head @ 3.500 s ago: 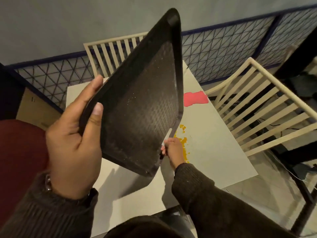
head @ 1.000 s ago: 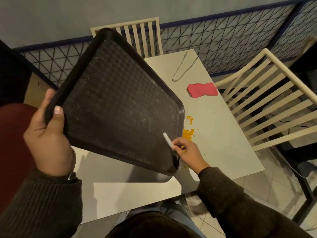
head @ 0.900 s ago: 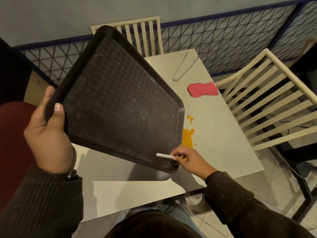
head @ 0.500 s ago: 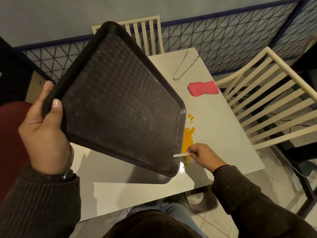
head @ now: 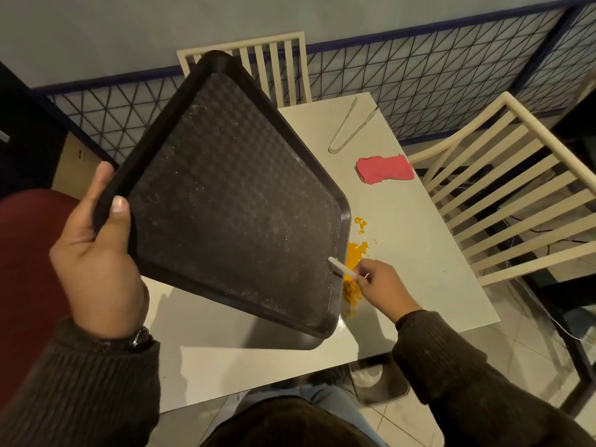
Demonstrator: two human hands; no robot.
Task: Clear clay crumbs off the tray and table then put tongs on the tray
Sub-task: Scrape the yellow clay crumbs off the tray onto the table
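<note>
I see the left hand [head: 96, 253] gripping the edge of the dark brown textured plastic tray [head: 225, 204], thumb curled over the rim. It holds the tray tilted above the white table [head: 419, 269], with 1 corner dipping low. The right hand [head: 383, 285] pinches a thin white stick [head: 342, 269] whose tip touches the tray's lower right rim. Just beside that rim, orange clay crumbs [head: 357, 250] lie heaped on the table. Farther back the silver metal tongs [head: 350, 127] lie on the table, near a flat pink piece [head: 385, 169]. A cream slatted chair [head: 503, 195] stands to the right.
</note>
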